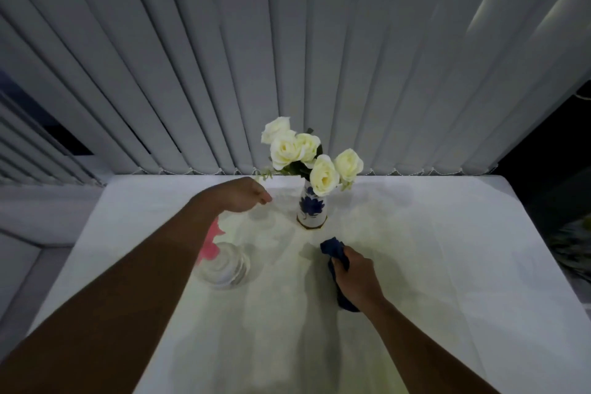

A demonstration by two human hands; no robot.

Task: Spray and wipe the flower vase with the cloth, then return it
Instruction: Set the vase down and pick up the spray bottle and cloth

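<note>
Grey vertical blinds (287,57) hang behind a white-covered counter (415,265), dimly lit. At about twelve o'clock on the counter stands the flower vase (311,206), upright, white with blue flowers painted on it, holding cream roses (307,153). The left hand (246,195) hovers at the vase's nine o'clock, near it but apart, fingers curled loosely inward and holding nothing visible. The right hand (355,272), at the vase's five o'clock, is closed around a bunched dark blue cloth (334,249).

Under the left forearm, at the counter's nine o'clock, sits a clear spray bottle (227,265) with a pink trigger (209,240).

As a judgement, the tall vase is top-heavy with blooms, so a sideways nudge from the reaching hand could tip it. The forearm passing over the bottle could also knock that over.

The bottle's trigger is mostly hidden by the arm, its clear body is hard to trace against the white cover, and whether the vase is wet cannot be told.
</note>
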